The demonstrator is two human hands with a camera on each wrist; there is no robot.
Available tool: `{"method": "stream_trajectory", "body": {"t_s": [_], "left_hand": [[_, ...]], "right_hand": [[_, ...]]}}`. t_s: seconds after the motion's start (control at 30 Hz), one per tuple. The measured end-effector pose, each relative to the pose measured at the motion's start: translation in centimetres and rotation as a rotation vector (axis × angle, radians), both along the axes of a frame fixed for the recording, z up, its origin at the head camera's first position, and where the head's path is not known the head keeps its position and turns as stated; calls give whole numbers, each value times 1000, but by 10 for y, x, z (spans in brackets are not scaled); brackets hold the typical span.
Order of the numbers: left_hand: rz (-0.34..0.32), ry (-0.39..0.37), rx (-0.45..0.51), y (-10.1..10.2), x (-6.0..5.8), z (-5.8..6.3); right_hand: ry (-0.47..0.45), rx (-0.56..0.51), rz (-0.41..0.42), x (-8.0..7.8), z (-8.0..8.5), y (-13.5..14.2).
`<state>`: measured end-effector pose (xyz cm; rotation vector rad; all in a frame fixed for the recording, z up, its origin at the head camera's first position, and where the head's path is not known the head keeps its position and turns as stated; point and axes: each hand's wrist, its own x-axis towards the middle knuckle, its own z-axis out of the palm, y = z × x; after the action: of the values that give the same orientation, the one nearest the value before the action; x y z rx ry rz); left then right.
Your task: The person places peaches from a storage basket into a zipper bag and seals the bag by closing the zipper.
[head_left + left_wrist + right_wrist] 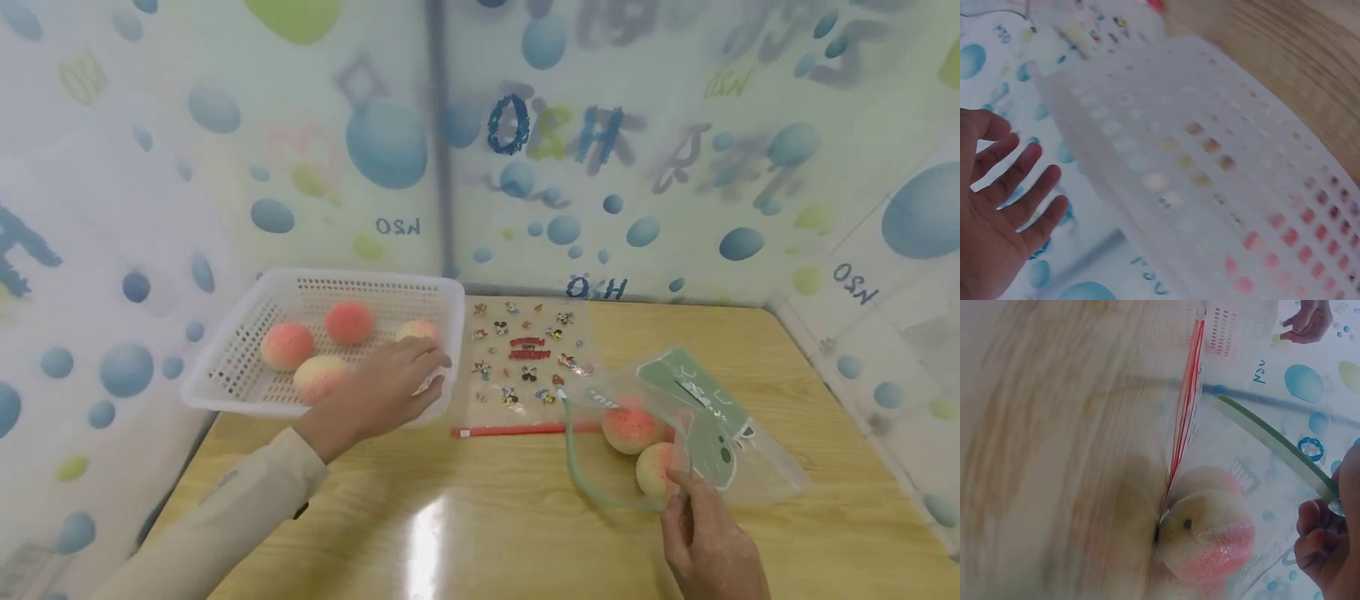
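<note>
My left hand [390, 379] is over the right part of a white perforated plastic basket [225, 385]. In the left wrist view its fingers [1025, 206] are spread and loosely bent, with nothing in them. Just beyond them lies a pale peach [416, 332], partly covered by the hand. Further left in the basket are more pink-and-yellow peaches [288, 346]. My right hand [712, 533] pinches the open rim of a clear zip bag [600, 475] with a green edge. Inside that bag rest peaches [632, 427]; the right wrist view shows one peach [1210, 537] close up.
A clear bag with cartoon prints [525, 358] and a red zip edge [510, 431] lies flat between basket and green-edged bag. Patterned walls [390, 142] enclose the wooden table [360, 517] at the back and sides.
</note>
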<state>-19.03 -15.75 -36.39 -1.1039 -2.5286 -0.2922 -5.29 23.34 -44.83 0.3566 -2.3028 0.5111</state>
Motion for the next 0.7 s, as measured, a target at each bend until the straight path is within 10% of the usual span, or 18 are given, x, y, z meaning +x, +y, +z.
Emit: {"method": "stream_trajectory", "body": {"t_s": [0.7], "left_hand": [[327, -406, -64, -79, -27, -4]], "right_hand": [[30, -15, 10, 1, -1, 1]]}}
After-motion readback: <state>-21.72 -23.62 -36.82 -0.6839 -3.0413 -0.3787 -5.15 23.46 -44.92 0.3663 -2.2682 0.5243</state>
